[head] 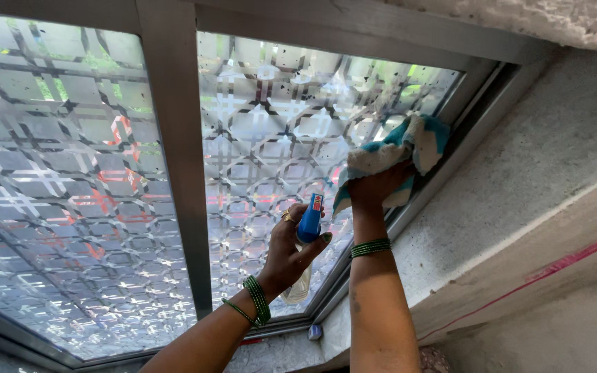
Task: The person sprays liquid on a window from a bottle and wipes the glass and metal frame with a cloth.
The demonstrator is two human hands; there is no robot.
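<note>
**Patterned window pane being pressed with a cloth, spray bottle held alongside**

Head view: Most of the frame is being filled by a window of frosted, lattice-patterned glass [271, 138], speckled with small dark spots and set in a grey metal frame [177, 159] whose upright bar is dividing a left pane from a right pane. A rough grey plastered wall [519, 179] is running down the right side of the frame, with a thin red line being shown along its lower right part. A small pale object is lying on the sill at the bottom centre; what it is cannot be told.

A white and teal cloth [399, 148] is being pressed against the right pane, near its upper right corner, by the right hand [378, 186], whose fingers are being kept curled and clamped on the cloth's lower edge. Green bangles [370, 247] are being worn on that wrist.

Just left of it, lower centre in the frame, a spray bottle with a blue head [309, 224] and a clear body is being gripped by the left hand [288, 252], the fingers being wrapped closed around its neck. The nozzle is being pointed towards the glass. Green bangles are being worn on this wrist too, and a ring on one finger.
</note>
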